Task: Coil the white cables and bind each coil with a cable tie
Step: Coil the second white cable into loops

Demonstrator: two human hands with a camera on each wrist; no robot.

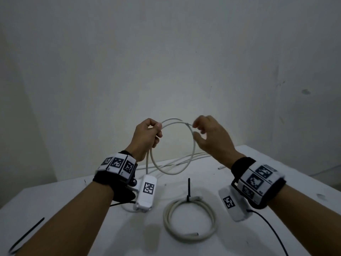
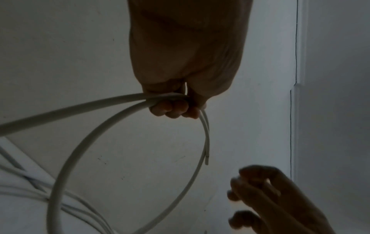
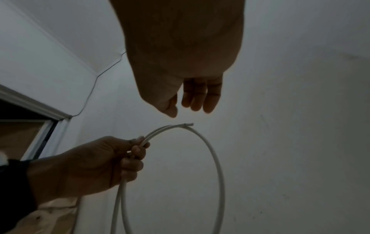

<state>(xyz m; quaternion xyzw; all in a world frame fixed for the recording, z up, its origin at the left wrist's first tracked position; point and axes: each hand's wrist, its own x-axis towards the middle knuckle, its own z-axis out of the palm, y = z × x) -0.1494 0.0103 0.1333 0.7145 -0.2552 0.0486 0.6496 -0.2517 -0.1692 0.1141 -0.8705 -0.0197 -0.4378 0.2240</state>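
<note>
A person's left hand (image 1: 147,135) holds a loop of white cable (image 1: 192,145) upright above a white table (image 1: 73,209), its fingers (image 3: 136,152) clenched around two overlapping strands at the loop's left side. The loop stands roughly vertical in open air, facing the plain pale wall (image 1: 166,52), with its cut end (image 3: 189,124) pointing right along the top arc. The right hand (image 1: 210,137) hovers just beside that end, fingers (image 3: 200,98) loosely curved and released, holding nothing. From the left hand one smooth, round strand drops to the table, where further slack trails toward the far edge. A second white cable (image 1: 190,220) lies flat near the front as a finished round coil of several turns, bound at its far side by a black cable tie (image 1: 188,189) whose tail stands straight up. A loose black tie (image 1: 25,235) lies slanted near the table's front left edge. Open tabletop surrounds the bound coil on all sides.
</note>
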